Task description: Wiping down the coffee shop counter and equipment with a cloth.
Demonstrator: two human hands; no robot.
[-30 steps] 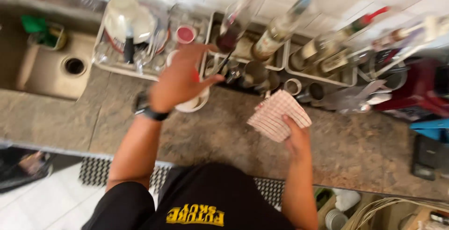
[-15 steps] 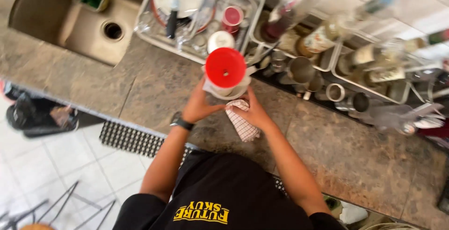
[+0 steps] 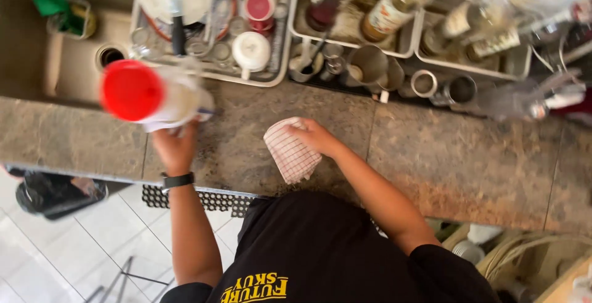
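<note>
The left hand (image 3: 176,146) is gripping a white container with a red inside (image 3: 151,93), fingers wrapped round its base, and is holding it up over the stone counter (image 3: 468,161) just in front of the dish rack (image 3: 280,75); its red mouth is facing the camera, blurred. A black watch (image 3: 177,180) is sitting on that wrist. The right hand (image 3: 314,136) is pressing down on a white checked cloth (image 3: 291,152), fingers curled over its top edge, and the cloth is lying flat on the counter near the front edge. Behind, a white cup (image 3: 251,50) is sitting in the rack, with metal cups (image 3: 370,65) and bottles (image 3: 385,13) lining the trays to the right.
</note>
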